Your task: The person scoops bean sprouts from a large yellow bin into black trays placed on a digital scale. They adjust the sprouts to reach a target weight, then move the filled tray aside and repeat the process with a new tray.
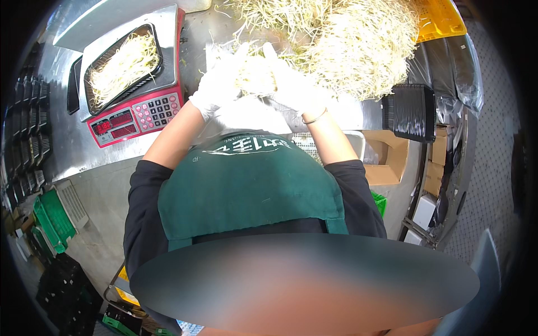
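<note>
Both my hands wear white gloves and press in from either side on a bunch of bean sprouts (257,76) above the steel table. My left hand (219,82) is at the bunch's left, my right hand (292,86) at its right; glare washes out the finger detail. Beyond and to the right spreads a large heap of bean sprouts (361,50), close to my right hand. To the left, a black plastic tray (157,52) filled with sprouts rests at a slant on a red digital scale (136,122) with a lit display.
A stack of black trays (410,112) lies at the table's right edge, near a yellow crate (441,21) and plastic-wrapped packs (445,63). Below the edge are a white perforated basket (359,143) and a cardboard box (386,174). More black trays (31,109) are stacked far left.
</note>
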